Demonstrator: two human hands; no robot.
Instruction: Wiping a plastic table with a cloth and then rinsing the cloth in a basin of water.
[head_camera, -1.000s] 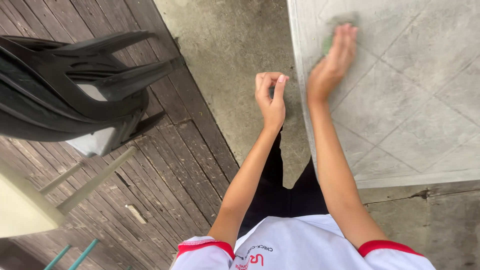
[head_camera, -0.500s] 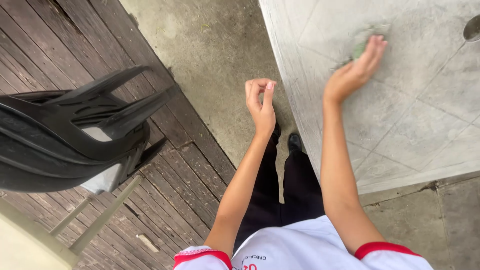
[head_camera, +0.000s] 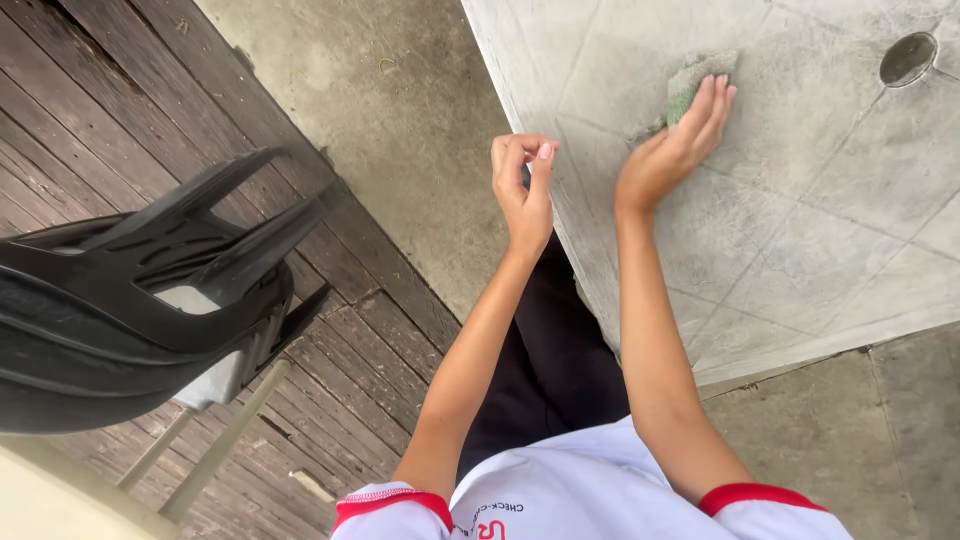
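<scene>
- Right hand (head_camera: 672, 150) lies flat, fingers extended, pressing a green scouring pad (head_camera: 690, 85) against the grey tiled tabletop (head_camera: 820, 230); the pad is held under the fingertips, not gripped in a fist.
- Change over the last second: the pad and hand have travelled up and to the right across the slab, now nearer the round metal hole (head_camera: 908, 58) in the top. Reads as a wiping stroke in progress, working outward over the surface.
- Left hand (head_camera: 522, 185) hangs in air just off the table's edge, fingers loosely curled with thumb and fingertips pinched together; empty as far as can be seen. Pose unchanged.
- Black plastic chairs (head_camera: 150, 310), stacked, stand well apart to the left on the wooden decking (head_camera: 100, 130).
</scene>
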